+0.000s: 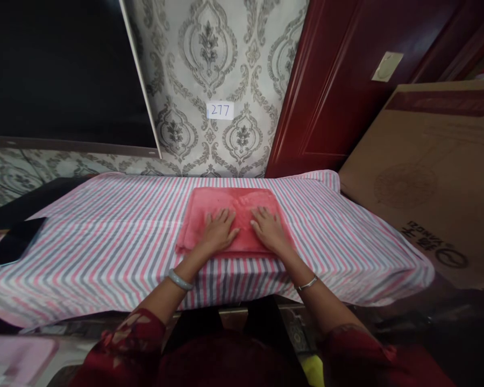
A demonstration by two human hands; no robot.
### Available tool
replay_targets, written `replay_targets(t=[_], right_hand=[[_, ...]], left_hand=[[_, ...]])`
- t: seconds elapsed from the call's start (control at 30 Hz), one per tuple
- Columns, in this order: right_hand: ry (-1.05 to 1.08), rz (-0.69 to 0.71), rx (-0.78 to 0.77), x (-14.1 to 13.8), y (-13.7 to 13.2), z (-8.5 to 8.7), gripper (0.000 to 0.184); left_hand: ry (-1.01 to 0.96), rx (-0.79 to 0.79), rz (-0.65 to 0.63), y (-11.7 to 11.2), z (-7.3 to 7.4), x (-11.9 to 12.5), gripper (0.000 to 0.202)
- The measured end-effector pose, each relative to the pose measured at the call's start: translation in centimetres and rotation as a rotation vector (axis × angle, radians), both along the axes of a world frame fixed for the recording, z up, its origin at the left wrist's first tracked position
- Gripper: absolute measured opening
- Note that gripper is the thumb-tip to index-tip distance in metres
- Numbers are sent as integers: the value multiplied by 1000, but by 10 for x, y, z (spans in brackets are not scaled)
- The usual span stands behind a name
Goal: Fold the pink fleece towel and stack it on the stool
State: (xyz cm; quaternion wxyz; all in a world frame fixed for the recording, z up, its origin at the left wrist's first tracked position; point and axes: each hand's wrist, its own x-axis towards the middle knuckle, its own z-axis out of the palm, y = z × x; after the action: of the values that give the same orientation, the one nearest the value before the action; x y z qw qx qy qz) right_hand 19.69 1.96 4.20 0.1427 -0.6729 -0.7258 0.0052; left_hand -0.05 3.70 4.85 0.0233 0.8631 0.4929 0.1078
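A folded pink-red towel (234, 201) lies in the middle of a table covered by a pink, grey and white striped cloth (105, 236). My left hand (219, 230) rests flat on the towel's near left part, fingers stretched out and slightly spread. My right hand (268, 227) lies flat on the near right part, fingers stretched too. Both palms press down on the towel and neither hand grips anything. A pale bangle is on my left wrist and a thin bracelet on my right.
A wallpapered wall with a small "277" label (220, 110) stands behind the table. A dark screen (60, 70) is at the back left, a dark red door (347, 80) at the back right, a large cardboard box (435, 177) to the right. A dark flat object (12, 242) lies at the left edge.
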Motion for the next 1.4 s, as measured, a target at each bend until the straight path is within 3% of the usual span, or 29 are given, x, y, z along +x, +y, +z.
replay_targets(t=[0.13, 0.27, 0.37, 0.53, 0.7, 1.0, 1.17, 1.3, 1.4], right_hand=[[-25, 128, -46, -24, -9, -8, 52], [-42, 121, -57, -29, -12, -18, 53], [-41, 114, -56, -27, -12, -20, 54], [-27, 105, -58, -26, -12, -20, 55], [-11, 98, -53, -27, -14, -21, 55], [-19, 97, -56, -28, -14, -22, 55], [-26, 131, -131, -16, -15, -10, 56], [-54, 8, -125, 9, -22, -7, 55], [-62, -76, -103, 26, -29, -15, 55]], left_hand=[[34, -8, -64, -6, -5, 9, 56], [60, -26, -76, -7, -16, 7, 57], [69, -4, -66, -5, -15, 2, 59], [143, 24, 103, 12, -5, -29, 61], [86, -2, 326, 22, -8, -62, 66], [32, -30, 321, 21, -15, -62, 67], [36, -57, 327, 23, -11, -64, 68], [105, -49, 322, 19, -1, -66, 64], [115, 36, 327, 13, -4, -69, 61]])
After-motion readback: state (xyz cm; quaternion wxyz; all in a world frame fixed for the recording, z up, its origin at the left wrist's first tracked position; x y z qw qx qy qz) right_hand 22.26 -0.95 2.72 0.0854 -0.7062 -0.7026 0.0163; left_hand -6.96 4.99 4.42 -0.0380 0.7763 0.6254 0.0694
